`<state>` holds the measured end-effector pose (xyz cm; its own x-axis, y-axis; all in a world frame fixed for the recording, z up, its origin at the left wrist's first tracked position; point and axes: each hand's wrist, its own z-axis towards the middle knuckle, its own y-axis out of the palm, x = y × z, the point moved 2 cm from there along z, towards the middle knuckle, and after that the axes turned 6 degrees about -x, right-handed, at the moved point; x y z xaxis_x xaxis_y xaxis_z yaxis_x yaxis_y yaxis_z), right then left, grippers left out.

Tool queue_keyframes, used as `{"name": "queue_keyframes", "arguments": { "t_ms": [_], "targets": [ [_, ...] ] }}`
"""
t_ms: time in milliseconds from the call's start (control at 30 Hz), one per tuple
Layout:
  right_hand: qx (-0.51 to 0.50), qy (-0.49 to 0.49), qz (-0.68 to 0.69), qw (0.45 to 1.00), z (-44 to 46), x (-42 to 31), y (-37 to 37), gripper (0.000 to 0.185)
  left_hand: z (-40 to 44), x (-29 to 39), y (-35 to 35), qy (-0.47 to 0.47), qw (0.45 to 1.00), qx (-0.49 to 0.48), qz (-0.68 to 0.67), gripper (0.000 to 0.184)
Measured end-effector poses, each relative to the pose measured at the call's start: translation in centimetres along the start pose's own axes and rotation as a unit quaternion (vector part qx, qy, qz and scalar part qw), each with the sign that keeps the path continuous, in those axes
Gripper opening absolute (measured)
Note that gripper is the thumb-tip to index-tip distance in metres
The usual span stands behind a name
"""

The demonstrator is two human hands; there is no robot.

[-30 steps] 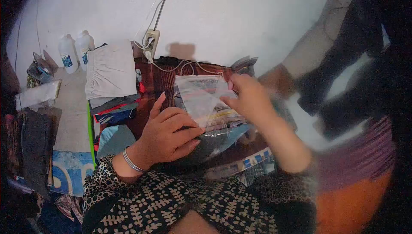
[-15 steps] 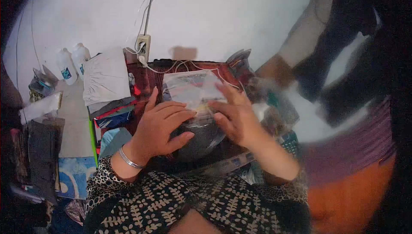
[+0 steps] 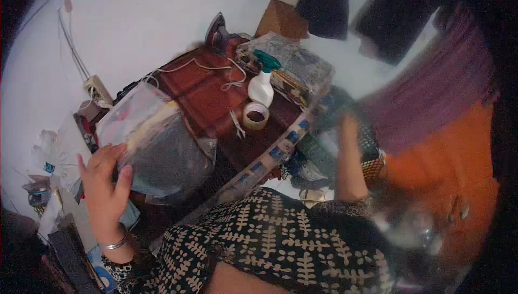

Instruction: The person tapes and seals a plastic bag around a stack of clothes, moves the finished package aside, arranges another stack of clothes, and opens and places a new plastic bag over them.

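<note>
At 9 o'clock, wide-fingered left hand [image 3: 102, 180] now solo at grey clear-plastic-bagged fabric [image 3: 162, 154]; right hand [image 3: 348, 120] gone to 3, can't tell fingers

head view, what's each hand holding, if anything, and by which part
Left hand lies at the left edge of the clear plastic bag with grey contents; a grip cannot be told. Right hand is too blurred to tell.

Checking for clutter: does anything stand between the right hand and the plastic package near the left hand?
Yes: the tape roll and scissors lie on the table between the right hand and the plastic package. The spray bottle stands just beyond the tape.
</note>
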<state>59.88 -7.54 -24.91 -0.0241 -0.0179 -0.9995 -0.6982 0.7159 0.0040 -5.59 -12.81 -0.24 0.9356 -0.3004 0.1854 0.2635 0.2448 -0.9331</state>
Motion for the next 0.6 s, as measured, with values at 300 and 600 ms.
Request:
{"name": "queue_keyframes", "arguments": {
  "t_ms": [300, 600],
  "targets": [
    [-0.08, 0.406, 0.257, 0.873, -9.2, 9.0, 6.1, 0.055, -0.7, -0.3, -0.6, -0.038, 0.994, -0.001, 0.106, 0.039],
    [-0.128, 0.262, 0.254, 0.922, -7.8, 11.6, 7.8, 0.045, -1.7, -1.9, -0.9, -0.077, 0.994, 0.019, 0.074, 0.039]
  ]
}}
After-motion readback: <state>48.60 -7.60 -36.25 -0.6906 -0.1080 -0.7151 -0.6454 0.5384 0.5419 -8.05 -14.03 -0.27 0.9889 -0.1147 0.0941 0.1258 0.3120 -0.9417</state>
